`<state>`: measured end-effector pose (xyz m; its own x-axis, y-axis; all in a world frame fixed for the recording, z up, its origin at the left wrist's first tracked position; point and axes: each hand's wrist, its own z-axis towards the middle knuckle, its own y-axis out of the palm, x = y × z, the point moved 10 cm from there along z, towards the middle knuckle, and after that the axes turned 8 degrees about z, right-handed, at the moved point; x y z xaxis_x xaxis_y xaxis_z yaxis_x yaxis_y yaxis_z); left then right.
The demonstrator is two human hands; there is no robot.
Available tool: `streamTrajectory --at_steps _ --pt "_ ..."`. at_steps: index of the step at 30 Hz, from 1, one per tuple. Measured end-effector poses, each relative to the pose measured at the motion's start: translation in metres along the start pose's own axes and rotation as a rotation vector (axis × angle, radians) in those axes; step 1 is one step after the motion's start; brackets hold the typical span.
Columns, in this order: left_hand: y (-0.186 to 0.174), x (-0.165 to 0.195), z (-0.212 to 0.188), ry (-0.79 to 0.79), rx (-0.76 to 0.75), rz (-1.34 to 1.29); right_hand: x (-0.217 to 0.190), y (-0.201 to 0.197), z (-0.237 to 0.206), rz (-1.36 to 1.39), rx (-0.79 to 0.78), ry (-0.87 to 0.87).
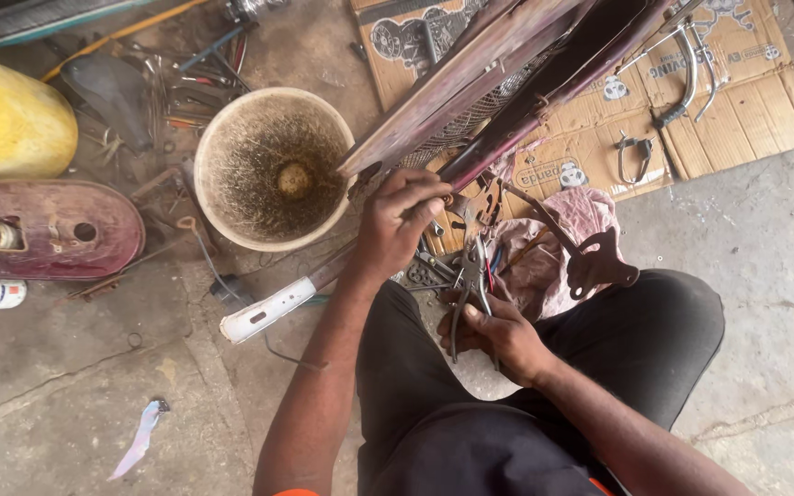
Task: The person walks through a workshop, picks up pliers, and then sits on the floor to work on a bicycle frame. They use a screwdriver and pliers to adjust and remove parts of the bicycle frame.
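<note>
My left hand [395,223] reaches forward and grips the lower end of a maroon bicycle frame [493,69], fingers curled over its dropout next to a bolt. My right hand [500,332] rests over my knee and holds a pair of metal pliers [470,280], whose jaws point up toward the frame's end. A maroon bracket with a curved arm [590,262] hangs from the frame above a pinkish cloth [553,248]. Black trousers [526,404] cover my legs below.
A dirty white bucket [232,119] stands left of the frame. A yellow container [6,124] and a maroon chain guard [43,230] lie at far left. Flattened cardboard [746,101] holds brake parts. Loose tools are piled at the top left; a white tube [268,310] lies on the concrete.
</note>
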<state>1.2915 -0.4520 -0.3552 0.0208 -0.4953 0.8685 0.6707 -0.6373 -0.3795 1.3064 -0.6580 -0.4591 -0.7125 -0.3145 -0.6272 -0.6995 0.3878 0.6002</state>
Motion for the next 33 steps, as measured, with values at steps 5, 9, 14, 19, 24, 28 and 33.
streamTrajectory --at_steps 5,9,14,19,24,28,33 --pt "0.005 0.026 0.005 0.136 0.033 0.282 0.026 -0.021 -0.011 -0.009 0.158 0.098" --pt "0.006 0.030 0.006 0.155 0.070 0.363 0.028 -0.001 -0.013 -0.043 0.061 0.074" --pt "0.001 0.023 0.000 0.142 0.128 0.299 -0.003 0.019 -0.009 -0.252 0.013 -0.054" --pt "0.005 -0.029 0.004 -0.218 0.046 0.098 -0.027 0.033 0.003 -0.214 0.037 -0.043" --pt "0.011 -0.049 0.005 -0.329 -0.071 -0.091 -0.046 0.059 0.019 -0.018 0.006 -0.024" --pt "0.008 -0.025 0.009 -0.102 -0.075 -0.009 -0.051 0.057 0.035 0.093 0.075 -0.090" --pt "0.013 -0.036 0.005 -0.247 -0.117 -0.092 -0.003 0.040 0.080 0.195 0.189 -0.231"
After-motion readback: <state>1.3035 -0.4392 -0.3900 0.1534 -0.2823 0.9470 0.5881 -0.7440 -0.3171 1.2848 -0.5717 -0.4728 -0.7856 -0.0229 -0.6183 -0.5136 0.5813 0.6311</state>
